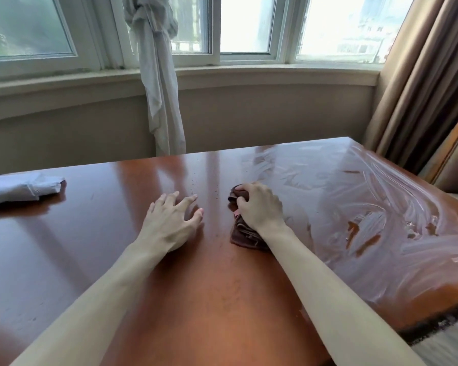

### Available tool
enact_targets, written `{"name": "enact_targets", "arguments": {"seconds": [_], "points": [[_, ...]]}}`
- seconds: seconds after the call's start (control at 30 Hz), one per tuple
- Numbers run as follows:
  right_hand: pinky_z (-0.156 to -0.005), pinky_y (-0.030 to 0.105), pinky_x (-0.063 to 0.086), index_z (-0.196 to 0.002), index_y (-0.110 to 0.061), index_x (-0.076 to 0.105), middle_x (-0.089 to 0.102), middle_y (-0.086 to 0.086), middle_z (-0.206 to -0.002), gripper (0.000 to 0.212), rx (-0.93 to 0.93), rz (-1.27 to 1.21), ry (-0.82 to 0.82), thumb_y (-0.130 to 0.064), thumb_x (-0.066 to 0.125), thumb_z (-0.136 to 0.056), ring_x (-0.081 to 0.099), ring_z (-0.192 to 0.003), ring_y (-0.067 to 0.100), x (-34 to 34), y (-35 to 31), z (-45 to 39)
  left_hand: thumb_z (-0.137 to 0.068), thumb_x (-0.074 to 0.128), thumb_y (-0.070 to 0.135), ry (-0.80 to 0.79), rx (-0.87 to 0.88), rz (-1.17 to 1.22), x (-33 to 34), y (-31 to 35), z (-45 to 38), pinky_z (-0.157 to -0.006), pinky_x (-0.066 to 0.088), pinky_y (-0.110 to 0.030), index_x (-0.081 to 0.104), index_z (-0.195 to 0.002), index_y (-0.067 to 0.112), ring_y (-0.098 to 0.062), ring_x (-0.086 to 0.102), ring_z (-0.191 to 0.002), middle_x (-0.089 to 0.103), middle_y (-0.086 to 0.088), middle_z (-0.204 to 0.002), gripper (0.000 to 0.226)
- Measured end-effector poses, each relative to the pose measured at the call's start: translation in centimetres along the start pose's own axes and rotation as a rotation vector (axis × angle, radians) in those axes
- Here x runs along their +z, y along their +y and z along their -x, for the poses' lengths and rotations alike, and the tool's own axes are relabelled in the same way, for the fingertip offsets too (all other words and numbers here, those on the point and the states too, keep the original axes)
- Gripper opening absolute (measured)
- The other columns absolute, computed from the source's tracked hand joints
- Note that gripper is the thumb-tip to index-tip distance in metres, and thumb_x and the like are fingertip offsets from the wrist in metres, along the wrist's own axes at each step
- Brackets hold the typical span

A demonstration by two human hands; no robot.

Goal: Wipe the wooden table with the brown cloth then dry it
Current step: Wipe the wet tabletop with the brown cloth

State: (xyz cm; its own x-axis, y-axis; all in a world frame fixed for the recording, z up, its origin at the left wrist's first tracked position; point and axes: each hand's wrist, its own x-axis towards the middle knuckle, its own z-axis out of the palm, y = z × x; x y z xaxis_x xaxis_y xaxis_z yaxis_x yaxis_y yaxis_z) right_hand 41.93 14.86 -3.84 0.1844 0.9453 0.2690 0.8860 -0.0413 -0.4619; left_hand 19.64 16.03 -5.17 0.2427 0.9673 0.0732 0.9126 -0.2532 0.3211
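Right hand (pixel 259 207) grips brown cloth (pixel 245 233) mid-table (pixel 209 299); left hand (pixel 169 220) spread flat, empty. Right side shows wet streaks (wiped, judging by smears); left side looks dry, unwiped. Drying not started; white cloth (pixel 19 190) lies far left.

- You are looking at a glossy reddish-brown wooden table (pixel 201 299); its middle and near stretch are lying open for a sweep.
- Your left hand (pixel 169 223), fingers spread on the wood, is sitting just left of the crumpled brown cloth (pixel 245 232) under your right hand (pixel 259 207), blocking a leftward pass.
- A folded pale grey-white cloth (pixel 19 190) is occupying the far left edge.
- The streaked right side is lying unobstructed up to the brown curtain (pixel 418 83).
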Motion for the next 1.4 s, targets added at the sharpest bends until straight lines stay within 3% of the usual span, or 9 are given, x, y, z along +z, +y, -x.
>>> {"name": "enact_targets", "arguments": {"seconds": [0.4,0.57,0.7,0.87,1.17,1.27,1.4], "points": [[-0.084,0.034,0.048,-0.108,-0.032,0.077,0.070,0.000,-0.116,0.030,0.062,0.017,0.079,-0.024,0.054,-0.089,0.062,-0.110,0.029,4.6,3.5,-20.7,-0.087,0.014,0.077,0.037,-0.023,-0.077,2.1,-0.7,-4.9,-0.126,0.001,-0.041,0.019,-0.152,0.057,-0.019,0.001,-0.154,0.013,0.008,-0.167,0.069],[-0.085,0.033,0.045,-0.107,-0.027,0.077,0.071,0.007,-0.113,0.031,0.110,0.061,0.024,-0.020,0.055,-0.085,0.061,-0.111,0.033,5.6,4.0,-27.1,-0.085,0.012,0.078,0.042,-0.030,-0.075,2.1,-0.8,-5.2,-0.126,0.000,-0.040,0.016,-0.152,0.058,-0.016,-0.002,-0.154,0.010,0.011,-0.167,0.069],[-0.092,0.036,0.046,-0.111,-0.026,0.075,0.069,0.006,-0.117,0.032,0.060,0.065,0.007,-0.022,0.054,-0.087,0.059,-0.114,0.033,5.2,3.5,-24.0,-0.086,0.014,0.077,0.007,-0.034,-0.076,1.9,-0.9,-5.2,-0.126,-0.001,-0.042,0.018,-0.152,0.057,-0.019,-0.001,-0.154,0.011,0.008,-0.167,0.069],[-0.089,0.034,0.045,-0.120,-0.035,0.072,0.066,-0.005,-0.123,0.036,-0.071,0.013,-0.066,-0.025,0.056,-0.089,0.059,-0.113,0.025,2.6,2.8,-12.8,-0.095,0.025,0.072,-0.005,-0.031,-0.085,1.6,-0.8,-5.3,-0.126,0.001,-0.044,0.023,-0.152,0.054,-0.023,0.004,-0.155,0.015,0.003,-0.167,0.061],[-0.110,0.031,0.040,-0.127,-0.041,0.066,0.052,-0.025,-0.144,0.044,-0.227,-0.031,-0.133,-0.032,0.058,-0.085,0.037,-0.140,0.000,-2.0,2.0,5.7,-0.097,0.032,0.067,-0.021,-0.034,-0.060,1.2,-0.4,-4.6,-0.125,0.004,-0.047,0.029,-0.152,0.051,-0.026,0.008,-0.154,0.018,0.000,-0.167,0.058],[-0.107,0.033,0.042,-0.125,-0.044,0.065,0.052,-0.026,-0.141,0.044,-0.208,-0.066,-0.143,-0.034,0.055,-0.084,0.041,-0.136,0.000,-2.3,2.2,4.9,-0.097,0.032,0.066,-0.007,-0.025,-0.056,1.3,-0.4,-4.4,-0.125,0.004,-0.046,0.029,-0.152,0.051,-0.025,0.008,-0.154,0.018,0.001,-0.167,0.057],[-0.093,0.030,0.042,-0.123,-0.038,0.069,0.062,-0.015,-0.133,0.037,-0.141,-0.016,-0.083,-0.027,0.056,-0.090,0.055,-0.123,0.017,-0.9,3.8,-4.4,-0.097,0.033,0.067,0.011,-0.019,-0.041,1.6,-0.6,-4.4,-0.126,0.002,-0.043,0.029,-0.152,0.052,-0.022,0.007,-0.155,0.017,0.004,-0.167,0.057]]}}
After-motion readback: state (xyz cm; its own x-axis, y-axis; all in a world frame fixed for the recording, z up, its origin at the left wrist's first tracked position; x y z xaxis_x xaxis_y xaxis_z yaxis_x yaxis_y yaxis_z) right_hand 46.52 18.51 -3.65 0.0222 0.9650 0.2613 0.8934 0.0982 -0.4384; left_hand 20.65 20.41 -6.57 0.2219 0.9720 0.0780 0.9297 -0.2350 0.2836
